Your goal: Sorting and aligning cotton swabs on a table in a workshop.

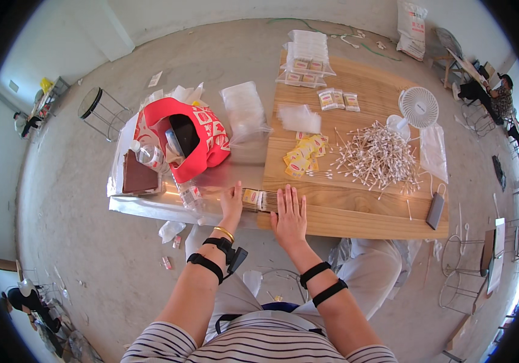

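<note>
At the table's near edge, a small packet of cotton swabs (253,198) with a yellow and white label card lies between my hands. My left hand (231,204) is at its left end, seen edge-on with the fingers together against it. White swab tips and thin sticks show at the packet's right side. There my right hand (289,218) rests flat on the wood, fingers stretched out, its fingertips beside the sticks. Beyond it are a scatter of yellow label cards (305,153), a few loose swabs (320,174) and a large heap of cotton swabs (377,157).
Clear bags (244,109), filled packets (339,100) and stacked packs (308,54) lie farther back. A red bag (214,142) and plastic bottle (149,155) stand left. At right are a white fan (418,107) and grey power bank (435,210). Other people sit in the distance.
</note>
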`<move>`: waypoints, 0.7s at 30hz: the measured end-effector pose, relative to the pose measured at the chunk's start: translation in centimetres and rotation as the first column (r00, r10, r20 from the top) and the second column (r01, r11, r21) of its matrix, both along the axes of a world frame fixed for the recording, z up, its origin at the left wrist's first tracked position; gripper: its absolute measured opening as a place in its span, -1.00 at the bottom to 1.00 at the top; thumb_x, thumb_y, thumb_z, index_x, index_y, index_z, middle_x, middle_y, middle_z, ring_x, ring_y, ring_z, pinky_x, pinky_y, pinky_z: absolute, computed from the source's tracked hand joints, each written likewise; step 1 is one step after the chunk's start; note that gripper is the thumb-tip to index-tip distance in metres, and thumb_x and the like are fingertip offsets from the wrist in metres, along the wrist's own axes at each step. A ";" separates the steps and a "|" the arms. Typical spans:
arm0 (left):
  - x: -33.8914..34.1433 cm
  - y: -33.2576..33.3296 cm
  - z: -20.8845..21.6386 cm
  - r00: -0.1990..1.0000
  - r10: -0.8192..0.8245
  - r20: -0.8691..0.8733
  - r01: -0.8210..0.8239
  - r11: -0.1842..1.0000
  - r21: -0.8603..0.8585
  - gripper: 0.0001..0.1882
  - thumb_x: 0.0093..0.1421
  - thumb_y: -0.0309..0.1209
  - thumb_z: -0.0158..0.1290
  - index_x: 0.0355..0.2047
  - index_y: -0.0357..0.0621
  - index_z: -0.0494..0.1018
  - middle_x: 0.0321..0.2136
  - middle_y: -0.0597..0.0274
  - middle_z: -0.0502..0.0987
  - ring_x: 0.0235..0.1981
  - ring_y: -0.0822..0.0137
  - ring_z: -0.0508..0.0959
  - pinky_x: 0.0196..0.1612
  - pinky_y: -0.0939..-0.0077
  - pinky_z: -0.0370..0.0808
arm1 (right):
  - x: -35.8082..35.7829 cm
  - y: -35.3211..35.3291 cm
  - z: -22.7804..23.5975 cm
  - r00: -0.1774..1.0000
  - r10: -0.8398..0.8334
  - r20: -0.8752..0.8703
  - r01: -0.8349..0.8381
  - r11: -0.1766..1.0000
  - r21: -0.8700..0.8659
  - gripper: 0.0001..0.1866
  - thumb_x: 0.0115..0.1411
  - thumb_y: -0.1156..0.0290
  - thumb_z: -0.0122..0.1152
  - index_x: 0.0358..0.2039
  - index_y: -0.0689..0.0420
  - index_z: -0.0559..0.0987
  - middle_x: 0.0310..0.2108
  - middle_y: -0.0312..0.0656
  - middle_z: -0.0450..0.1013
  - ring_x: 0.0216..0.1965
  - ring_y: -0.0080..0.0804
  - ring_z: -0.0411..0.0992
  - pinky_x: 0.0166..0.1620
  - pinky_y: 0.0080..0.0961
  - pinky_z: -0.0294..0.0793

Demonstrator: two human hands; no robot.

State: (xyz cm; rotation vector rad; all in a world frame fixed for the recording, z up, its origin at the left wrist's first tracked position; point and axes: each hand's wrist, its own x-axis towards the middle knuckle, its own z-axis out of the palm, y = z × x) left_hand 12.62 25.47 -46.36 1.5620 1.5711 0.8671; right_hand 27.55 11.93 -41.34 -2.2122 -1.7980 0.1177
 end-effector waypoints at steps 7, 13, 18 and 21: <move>1.0 -0.4 0.6 0.991 0.013 0.135 -0.022 0.998 0.066 -0.37 0.42 0.00 -0.09 -0.54 -0.39 0.37 -0.69 -0.01 0.32 -0.59 0.30 0.29 -0.44 0.22 0.30 | -2.1 1.9 0.0 0.999 0.040 0.005 -0.040 0.999 0.010 -0.11 0.27 -0.03 0.08 0.45 0.18 0.01 0.48 0.02 -0.10 0.51 -0.11 -0.19 0.47 0.03 -0.29; 0.2 -0.1 2.1 0.989 -0.029 0.143 0.035 0.999 -0.037 -0.40 0.42 0.00 -0.08 -0.47 -0.40 0.43 -0.65 -0.08 0.38 -0.59 0.24 0.34 -0.43 0.23 0.33 | -1.3 1.7 0.2 0.997 0.051 -0.064 -0.052 0.999 -0.009 -0.03 0.27 -0.16 0.04 0.43 0.30 0.00 0.48 0.04 -0.13 0.51 -0.10 -0.23 0.48 0.00 -0.33; -2.6 1.4 0.9 0.980 -0.079 0.181 0.104 0.986 -0.132 -0.41 0.42 -0.02 -0.08 -0.47 -0.40 0.44 -0.63 -0.17 0.42 -0.59 0.07 0.37 -0.41 0.22 0.35 | 0.4 0.8 0.2 0.995 0.103 -0.007 -0.103 0.994 -0.027 0.01 0.25 -0.20 0.02 0.42 0.34 0.00 0.49 0.05 -0.15 0.52 -0.09 -0.24 0.48 -0.02 -0.33; -1.4 1.3 0.5 0.975 -0.218 -0.045 0.221 0.972 0.078 -0.45 0.42 -0.05 -0.08 -0.42 -0.39 0.48 -0.59 -0.21 0.46 -0.56 -0.03 0.42 -0.40 0.19 0.37 | -0.5 1.6 0.4 0.994 0.101 0.042 -0.097 0.992 -0.085 0.04 0.24 -0.21 0.04 0.41 0.38 -0.02 0.48 0.11 -0.17 0.51 -0.05 -0.25 0.48 -0.03 -0.32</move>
